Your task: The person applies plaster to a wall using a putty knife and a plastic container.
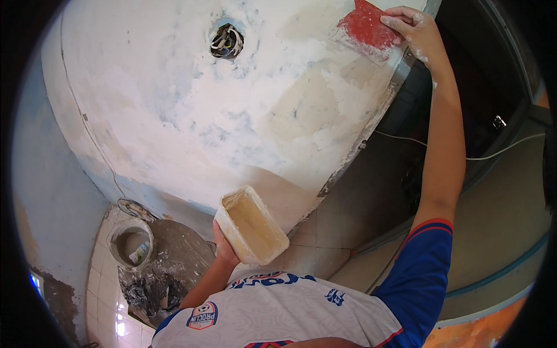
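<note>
My right hand (415, 35), smeared with white putty, pinches a flat red putty spreader (368, 29) against the upper right of the wall. Putty coats the spreader's lower edge, close to the wall's right corner. Lower down, my left hand (225, 246) grips the side of a rectangular white tub (253, 226), its fingers partly hidden behind it. Beige residue lines the inside of the tub, which is tilted so that its open top shows. The wall (197, 110) is patchy white, with beige and bluish areas.
Wires stick out of a round wall hole (227, 42). A bucket (132, 243) stands on a stained round surface (180, 249) at lower left, beside a crumpled black plastic bag (152, 294). A cable (87, 119) runs down the left side; a dark doorway (371, 180) opens at right.
</note>
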A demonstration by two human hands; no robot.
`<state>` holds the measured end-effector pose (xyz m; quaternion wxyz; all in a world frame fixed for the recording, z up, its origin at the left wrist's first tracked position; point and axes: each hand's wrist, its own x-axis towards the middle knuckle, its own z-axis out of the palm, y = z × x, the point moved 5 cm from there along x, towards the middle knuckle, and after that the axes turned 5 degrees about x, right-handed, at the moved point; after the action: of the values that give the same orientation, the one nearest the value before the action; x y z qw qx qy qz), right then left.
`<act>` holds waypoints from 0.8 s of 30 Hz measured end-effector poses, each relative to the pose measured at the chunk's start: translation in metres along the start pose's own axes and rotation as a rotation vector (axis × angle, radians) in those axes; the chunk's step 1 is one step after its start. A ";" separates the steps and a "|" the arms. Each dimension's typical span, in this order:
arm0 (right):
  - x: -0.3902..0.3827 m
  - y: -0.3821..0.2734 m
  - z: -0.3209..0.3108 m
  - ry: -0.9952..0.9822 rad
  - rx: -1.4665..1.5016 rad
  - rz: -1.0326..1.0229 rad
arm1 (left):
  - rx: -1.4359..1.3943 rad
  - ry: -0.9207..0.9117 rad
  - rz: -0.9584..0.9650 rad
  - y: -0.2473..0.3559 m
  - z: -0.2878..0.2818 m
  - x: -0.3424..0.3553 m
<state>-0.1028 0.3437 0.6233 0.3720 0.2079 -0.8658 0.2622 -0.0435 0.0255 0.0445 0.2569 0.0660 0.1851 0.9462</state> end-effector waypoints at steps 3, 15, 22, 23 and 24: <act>-0.005 -0.035 -0.012 0.181 0.012 0.013 | -0.037 0.004 -0.030 -0.002 0.002 0.001; -0.021 -0.011 -0.041 0.412 0.231 -0.045 | 0.014 0.008 -0.022 -0.002 -0.001 0.002; -0.040 -0.002 0.032 0.153 0.132 0.078 | 0.010 -0.001 -0.022 0.000 0.001 0.001; -0.041 -0.005 0.026 0.242 0.049 0.053 | 0.000 -0.005 -0.028 -0.001 -0.001 0.002; -0.041 -0.013 0.014 0.378 0.094 -0.001 | -0.011 -0.009 -0.033 -0.001 -0.002 0.003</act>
<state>-0.0766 0.3322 0.5881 0.5180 0.1723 -0.7671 0.3368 -0.0459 0.0276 0.0424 0.2739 0.0656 0.1798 0.9425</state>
